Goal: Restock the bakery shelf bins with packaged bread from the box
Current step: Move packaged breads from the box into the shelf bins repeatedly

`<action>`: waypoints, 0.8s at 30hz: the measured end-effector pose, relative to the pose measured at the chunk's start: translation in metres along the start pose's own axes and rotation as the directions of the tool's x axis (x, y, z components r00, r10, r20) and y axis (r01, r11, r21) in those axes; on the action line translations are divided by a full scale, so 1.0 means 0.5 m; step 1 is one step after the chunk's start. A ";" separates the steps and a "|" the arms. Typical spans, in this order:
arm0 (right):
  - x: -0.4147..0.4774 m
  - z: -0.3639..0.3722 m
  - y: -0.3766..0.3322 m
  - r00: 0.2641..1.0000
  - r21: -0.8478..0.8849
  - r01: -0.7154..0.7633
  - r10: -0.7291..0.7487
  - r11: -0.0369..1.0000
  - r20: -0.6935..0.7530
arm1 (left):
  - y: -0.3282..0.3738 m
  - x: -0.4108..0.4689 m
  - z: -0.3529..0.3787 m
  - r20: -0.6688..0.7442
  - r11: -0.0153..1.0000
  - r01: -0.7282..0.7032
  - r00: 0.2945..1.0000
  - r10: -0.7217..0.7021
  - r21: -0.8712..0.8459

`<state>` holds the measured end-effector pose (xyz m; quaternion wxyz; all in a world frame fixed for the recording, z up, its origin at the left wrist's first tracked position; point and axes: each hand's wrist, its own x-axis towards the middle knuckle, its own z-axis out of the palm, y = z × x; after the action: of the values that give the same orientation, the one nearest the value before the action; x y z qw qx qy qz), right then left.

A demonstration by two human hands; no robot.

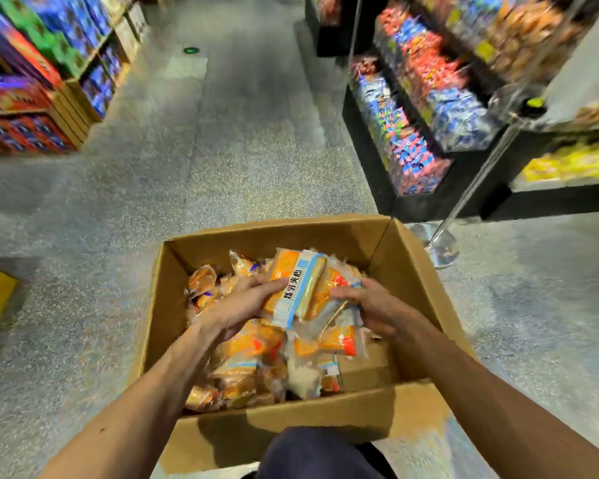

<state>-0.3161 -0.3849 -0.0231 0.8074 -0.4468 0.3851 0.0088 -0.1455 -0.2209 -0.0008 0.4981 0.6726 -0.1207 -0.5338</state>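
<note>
My left hand [246, 302] and right hand [370, 305]: grip clamped on bread packs [298, 292] from both sides, so bundle stays together over box [325, 420].

I see both forearms bare as far as the frame's lower edge; the left hand [242, 305] and right hand [370, 305] are bare as well; a small dark spot marks the left forearm [101, 431]; low in the middle, a knee [312, 451] wears plain dark navy cloth.
</note>
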 end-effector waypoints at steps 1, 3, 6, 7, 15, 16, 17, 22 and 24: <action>-0.021 0.012 -0.004 0.999 0.024 0.033 -0.033 0.999 -0.032 | 0.012 -0.010 -0.004 0.013 0.999 -0.029 0.999 0.029 0.012; -0.071 0.038 -0.011 0.991 0.070 0.093 -0.086 0.993 -0.098 | 0.038 -0.033 -0.005 0.068 0.993 -0.101 0.993 0.097 0.056; -0.159 0.061 -0.016 0.962 0.160 0.202 -0.165 0.966 -0.216 | 0.081 -0.064 0.024 0.176 0.979 -0.175 0.972 0.155 0.103; -0.191 0.063 -0.017 0.949 0.180 0.243 -0.195 0.953 -0.248 | 0.094 -0.073 0.041 0.211 0.973 -0.201 0.962 0.174 0.116; -0.463 -0.015 -0.002 0.781 0.194 0.496 -0.337 0.846 -0.526 | 0.165 -0.162 0.277 0.517 0.926 -0.333 0.833 0.199 0.180; -0.504 -0.032 0.005 0.746 0.186 0.529 -0.350 0.828 -0.566 | 0.172 -0.181 0.317 0.553 0.914 -0.355 0.810 0.196 0.196; -0.546 -0.049 0.014 0.709 0.170 0.556 -0.359 0.813 -0.607 | 0.176 -0.198 0.357 0.592 0.903 -0.380 0.781 0.197 0.201; -0.779 -0.134 0.092 0.506 0.052 0.658 -0.391 0.751 -0.769 | 0.166 -0.321 0.582 0.778 0.822 -0.520 0.606 0.165 0.232; -0.878 -0.169 0.134 0.430 0.015 0.688 -0.390 0.726 -0.814 | 0.148 -0.377 0.676 0.837 0.799 -0.564 0.525 0.151 0.209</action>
<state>-0.7006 -0.2615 0.1796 0.5863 -0.3570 0.5160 -0.5124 -0.4771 -0.3080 0.1932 0.3211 0.4232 -0.5886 -0.6094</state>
